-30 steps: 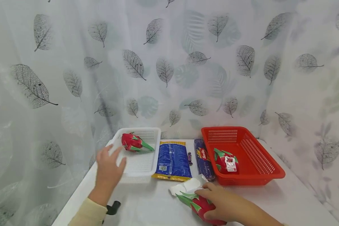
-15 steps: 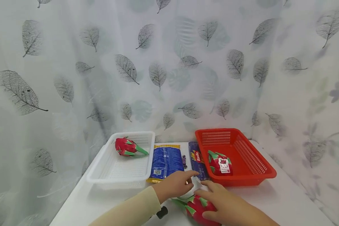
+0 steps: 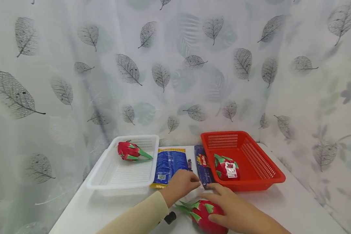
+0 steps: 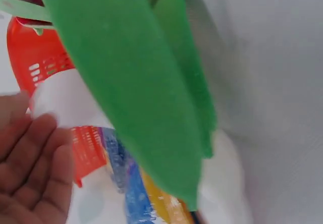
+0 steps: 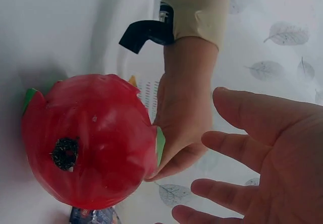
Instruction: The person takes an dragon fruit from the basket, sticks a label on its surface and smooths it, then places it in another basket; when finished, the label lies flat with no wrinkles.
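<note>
A red dragon fruit with green leaf tips lies on the table at the front; its round end shows large in the right wrist view. My right hand is over its right side, fingers spread and straight in the right wrist view. At its leafy end, my left hand pinches a crumpled piece of white paper. In the left wrist view the paper stands up at the fingertips, partly behind a big green leaf.
A white basket at back left contains another dragon fruit. The red basket at back right has one with a sticker. Between them lie a blue packet, a small purple wrapped piece and a spaghetti pack.
My left hand has come from near the white basket to the paper and now pinches it. The right hand stays by the dragon fruit. The head view has shifted slightly.
</note>
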The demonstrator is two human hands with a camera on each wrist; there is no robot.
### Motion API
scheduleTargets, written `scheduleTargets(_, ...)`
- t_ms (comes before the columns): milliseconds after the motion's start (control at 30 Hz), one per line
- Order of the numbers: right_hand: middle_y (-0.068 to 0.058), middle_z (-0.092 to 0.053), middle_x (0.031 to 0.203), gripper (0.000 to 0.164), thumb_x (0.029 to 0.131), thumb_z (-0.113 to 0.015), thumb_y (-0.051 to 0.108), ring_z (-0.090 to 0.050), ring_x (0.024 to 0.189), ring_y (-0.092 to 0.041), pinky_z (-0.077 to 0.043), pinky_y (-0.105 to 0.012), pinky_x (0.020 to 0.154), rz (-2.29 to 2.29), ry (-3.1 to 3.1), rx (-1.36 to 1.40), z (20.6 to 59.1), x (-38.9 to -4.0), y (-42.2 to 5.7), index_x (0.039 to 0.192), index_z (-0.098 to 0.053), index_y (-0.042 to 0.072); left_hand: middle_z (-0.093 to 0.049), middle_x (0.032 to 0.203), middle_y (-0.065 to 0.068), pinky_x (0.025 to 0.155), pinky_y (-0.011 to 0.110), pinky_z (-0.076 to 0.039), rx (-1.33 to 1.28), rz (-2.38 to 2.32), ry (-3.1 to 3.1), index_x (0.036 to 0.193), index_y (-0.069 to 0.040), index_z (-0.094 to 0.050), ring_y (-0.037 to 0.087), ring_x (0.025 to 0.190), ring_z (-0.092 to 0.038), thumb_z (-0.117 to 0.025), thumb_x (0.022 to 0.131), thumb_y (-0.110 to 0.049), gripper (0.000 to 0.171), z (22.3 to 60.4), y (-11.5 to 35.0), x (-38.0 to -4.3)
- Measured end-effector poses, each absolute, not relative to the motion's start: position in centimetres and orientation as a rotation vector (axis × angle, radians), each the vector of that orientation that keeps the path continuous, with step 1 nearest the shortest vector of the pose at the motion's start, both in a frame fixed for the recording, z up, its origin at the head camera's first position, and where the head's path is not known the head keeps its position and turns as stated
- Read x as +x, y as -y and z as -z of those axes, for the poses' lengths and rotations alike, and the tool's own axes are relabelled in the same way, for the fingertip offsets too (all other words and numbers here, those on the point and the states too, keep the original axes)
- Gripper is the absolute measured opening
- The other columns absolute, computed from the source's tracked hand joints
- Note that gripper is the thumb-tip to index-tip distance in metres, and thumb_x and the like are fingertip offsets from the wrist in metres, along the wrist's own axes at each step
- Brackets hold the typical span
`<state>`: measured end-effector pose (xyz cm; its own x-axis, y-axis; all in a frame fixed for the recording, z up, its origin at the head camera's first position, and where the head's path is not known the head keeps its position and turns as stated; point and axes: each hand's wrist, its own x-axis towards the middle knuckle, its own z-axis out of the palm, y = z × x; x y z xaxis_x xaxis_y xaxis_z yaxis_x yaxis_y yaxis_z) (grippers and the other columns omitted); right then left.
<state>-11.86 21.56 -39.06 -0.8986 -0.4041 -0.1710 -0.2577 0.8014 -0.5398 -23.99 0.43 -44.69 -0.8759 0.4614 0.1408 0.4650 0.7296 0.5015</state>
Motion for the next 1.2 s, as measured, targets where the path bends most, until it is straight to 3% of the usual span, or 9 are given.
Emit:
scheduleTargets(267,-0.003,-0.049,0.157,0.067,0.084,-0.087,0.046,-0.047,0.144,-0.038,-0.067,-0.054,0.077,0.784,-2.749,-0.534,38.4,-11.7,-21.2,0.146,-0.061,0.044,-0.081,0.094,-0.007,0.074,0.028,-0.062,-0.339,1.147,2.661,0.100,-0.020,-0.083,0.007,0.082,-0.067,-0.089,0.085,-0.045,0.030,43.3,3.0,-23.1)
scheduleTargets(433,-0.004,-0.049,0.159,0.064,0.086,-0.085,0.044,-0.046,0.146,-0.040,-0.066,-0.056,0.078,0.806,-2.747,-0.537,37.9,-11.6,-21.0,0.146,-0.062,0.042,-0.078,0.091,-0.006,0.073,0.021,-0.061,-0.334,1.107,2.471,0.100,-0.018,-0.078,0.005,0.079,-0.066,-0.086,0.091,-0.027,0.015,42.2,5.5,-22.6)
scheduleTargets(633,-0.001,-0.052,0.155,0.061,0.085,-0.086,0.045,-0.050,0.143,-0.037,-0.067,-0.054,0.076,0.779,-2.765,-0.503,37.7,-11.9,-20.4,0.142,-0.063,0.045,-0.073,0.096,-0.002,0.078,0.023,-0.061,-0.435,1.336,2.264,0.116,-0.018,-0.066,0.010,0.085,-0.070,-0.068,0.101,-0.013,0.016,39.9,7.7,-21.4)
scheduleTargets(700,0.000,-0.052,0.155,0.062,0.085,-0.086,0.046,-0.051,0.142,-0.036,-0.067,-0.054,0.074,0.765,-2.773,-0.507,37.7,-12.0,-20.2,0.142,-0.063,0.045,-0.072,0.095,-0.002,0.076,0.022,-0.060,-0.477,1.335,2.222,0.113,-0.016,-0.068,0.011,0.084,-0.069,-0.063,0.105,-0.010,0.012,39.3,8.2,-20.9)
scheduleTargets(800,0.001,-0.053,0.154,0.061,0.084,-0.087,0.047,-0.052,0.141,-0.035,-0.067,-0.055,0.073,0.764,-2.781,-0.516,38.1,-12.3,-19.9,0.140,-0.064,0.047,-0.069,0.088,-0.002,0.070,0.019,-0.057,-0.512,1.261,2.166,0.102,-0.013,-0.077,0.010,0.079,-0.065,-0.059,0.106,-0.005,0.020,38.8,8.9,-20.5)
scheduleTargets(967,0.004,-0.053,0.153,0.058,0.084,-0.084,0.056,-0.055,0.137,-0.030,-0.066,-0.057,0.069,0.772,-2.796,-0.587,40.0,-13.4,-20.0,0.138,-0.061,0.056,-0.063,0.085,-0.005,0.071,0.019,-0.060,-0.476,1.117,2.109,0.090,-0.014,-0.075,0.006,0.082,-0.064,-0.078,0.094,-0.010,0.007,38.6,9.3,-19.6)
scheduleTargets(1067,0.000,-0.053,0.154,0.057,0.087,-0.083,0.053,-0.056,0.135,-0.032,-0.066,-0.057,0.068,0.769,-2.781,-0.606,39.6,-13.2,-19.7,0.140,-0.063,0.051,-0.062,0.087,-0.002,0.073,0.021,-0.062,-0.461,1.132,2.060,0.086,-0.013,-0.065,0.009,0.085,-0.066,-0.085,0.087,-0.007,0.022,38.6,9.2,-19.5)
scheduleTargets(1200,-0.005,-0.053,0.154,0.058,0.088,-0.085,0.043,-0.056,0.135,-0.036,-0.066,-0.057,0.070,0.772,-2.760,-0.555,37.7,-12.1,-18.9,0.142,-0.065,0.040,-0.070,0.104,0.001,0.068,0.021,-0.059,-0.441,1.309,2.060,0.108,-0.019,-0.071,0.012,0.077,-0.060,-0.080,0.092,-0.004,0.023,38.5,9.4,-19.6)
